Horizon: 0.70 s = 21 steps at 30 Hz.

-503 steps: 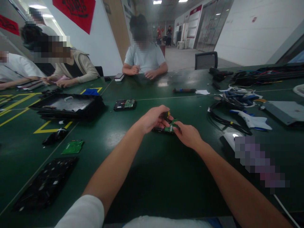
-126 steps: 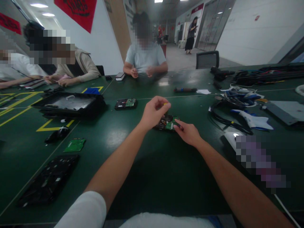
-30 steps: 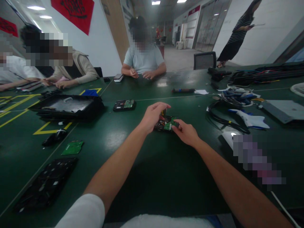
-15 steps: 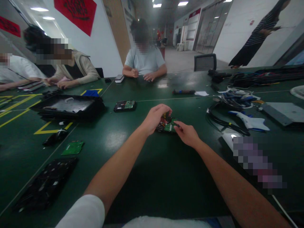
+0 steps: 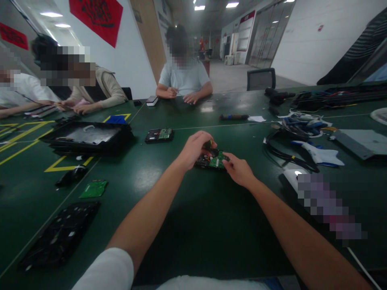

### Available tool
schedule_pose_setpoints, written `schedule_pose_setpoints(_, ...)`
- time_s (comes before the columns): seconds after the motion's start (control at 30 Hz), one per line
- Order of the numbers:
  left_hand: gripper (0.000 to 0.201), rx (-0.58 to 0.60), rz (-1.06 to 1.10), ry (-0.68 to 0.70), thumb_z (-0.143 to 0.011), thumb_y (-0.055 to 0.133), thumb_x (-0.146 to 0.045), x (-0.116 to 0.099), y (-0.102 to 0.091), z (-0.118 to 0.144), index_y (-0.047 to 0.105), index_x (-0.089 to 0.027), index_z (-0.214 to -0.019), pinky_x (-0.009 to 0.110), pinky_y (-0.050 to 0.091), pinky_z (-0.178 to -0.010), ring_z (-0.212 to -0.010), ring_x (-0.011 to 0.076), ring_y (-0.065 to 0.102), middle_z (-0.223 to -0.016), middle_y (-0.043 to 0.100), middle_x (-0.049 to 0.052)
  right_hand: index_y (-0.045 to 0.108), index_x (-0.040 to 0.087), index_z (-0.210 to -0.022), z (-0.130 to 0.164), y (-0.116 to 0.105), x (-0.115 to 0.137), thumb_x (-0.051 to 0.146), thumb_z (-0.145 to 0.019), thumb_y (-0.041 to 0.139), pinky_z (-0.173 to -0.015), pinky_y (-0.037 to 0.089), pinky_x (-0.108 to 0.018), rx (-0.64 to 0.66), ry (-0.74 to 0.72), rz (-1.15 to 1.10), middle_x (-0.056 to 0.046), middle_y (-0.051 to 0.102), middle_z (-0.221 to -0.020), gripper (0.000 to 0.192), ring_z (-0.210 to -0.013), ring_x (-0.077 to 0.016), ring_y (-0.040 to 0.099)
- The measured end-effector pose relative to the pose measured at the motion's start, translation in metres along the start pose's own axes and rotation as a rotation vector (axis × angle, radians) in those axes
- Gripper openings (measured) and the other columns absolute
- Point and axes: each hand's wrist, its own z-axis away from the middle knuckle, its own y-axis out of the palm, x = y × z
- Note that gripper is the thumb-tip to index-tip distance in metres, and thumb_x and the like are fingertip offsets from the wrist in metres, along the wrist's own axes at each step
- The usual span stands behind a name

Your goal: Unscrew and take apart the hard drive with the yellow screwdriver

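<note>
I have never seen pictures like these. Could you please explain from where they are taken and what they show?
There is no machine here, only someone working bare-handed. Every picture comes from one camera worn on the head, looking forward and down. On the glossy dark green table lies a flat black device with a green circuit board. The left hand has a small dark and yellow object in its grip; it is mostly hidden, so I cannot name it. The right hand touches the device's right end. To the left lie a similar black and green device, a separate green circuit board and a flat black rectangular panel. To the right is a grey metal box.
</note>
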Motion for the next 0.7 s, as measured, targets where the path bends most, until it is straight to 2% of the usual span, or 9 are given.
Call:
schedule_pose_setpoints(0.1, 0.023, -0.04, -0.099, 0.049, -0.09, 0.063, -0.04, -0.0011, -0.0006, 0.0, 0.071, -0.02, -0.083, 0.025, 0.053, -0.06, -0.095, 0.0224, 0.066, -0.096, 0.07, 0.008, 0.053, 0.018, -0.158, -0.0001, -0.0005, 0.0008, 0.039, -0.113, 0.049, -0.069, 0.05, -0.032, 0.009, 0.022, -0.022, -0.006, 0.082, -0.094, 0.05, -0.08, -0.0224, 0.075)
schedule_pose_setpoints(0.3, 0.027, -0.071, -0.233, 0.071, -0.089, 0.062, -0.038, -0.0023, -0.001, 0.0006, 0.077, -0.019, -0.078, 0.023, 0.049, -0.059, -0.09, 0.0203, 0.063, -0.097, 0.07, 0.008, 0.057, 0.016, -0.156, 0.0004, -0.0023, 0.0003, 0.039, -0.114, 0.046, -0.069, 0.051, -0.033, 0.015, 0.005, -0.017, -0.008, 0.082, -0.097, 0.049, -0.08, -0.0228, 0.075)
schedule_pose_setpoints(0.4, 0.027, -0.027, -0.217, 0.056, -0.09, 0.065, -0.041, -0.004, -0.0009, 0.0006, 0.078, -0.018, -0.084, 0.024, 0.052, -0.061, -0.093, 0.0205, 0.065, -0.096, 0.07, 0.008, 0.057, 0.016, -0.157, 0.0002, -0.0024, -0.0007, 0.04, -0.114, 0.045, -0.072, 0.052, -0.034, -0.001, -0.007, -0.013, -0.008, 0.082, -0.095, 0.051, -0.079, -0.0229, 0.075)
schedule_pose_setpoints(0.57, 0.022, -0.024, -0.078, -0.061, -0.09, 0.07, -0.04, -0.003, 0.0004, -0.0004, 0.067, -0.019, -0.095, 0.027, 0.055, -0.06, -0.076, 0.0187, 0.069, -0.086, 0.074, 0.007, 0.061, 0.016, -0.156, -0.0012, -0.0006, -0.0036, 0.039, -0.113, 0.042, -0.077, 0.055, -0.036, -0.008, -0.009, -0.012, -0.007, 0.08, -0.09, 0.053, -0.079, -0.0234, 0.074)
schedule_pose_setpoints(0.7, 0.026, -0.006, -0.002, -0.062, -0.091, 0.074, -0.043, 0.0002, 0.0009, -0.0014, 0.063, -0.019, -0.092, 0.028, 0.059, -0.066, -0.084, 0.0195, 0.072, -0.09, 0.075, 0.008, 0.061, 0.019, -0.157, -0.0019, 0.001, -0.0065, 0.041, -0.113, 0.042, -0.076, 0.055, -0.036, -0.012, -0.004, 0.005, -0.006, 0.08, -0.09, 0.053, -0.08, -0.0232, 0.075)
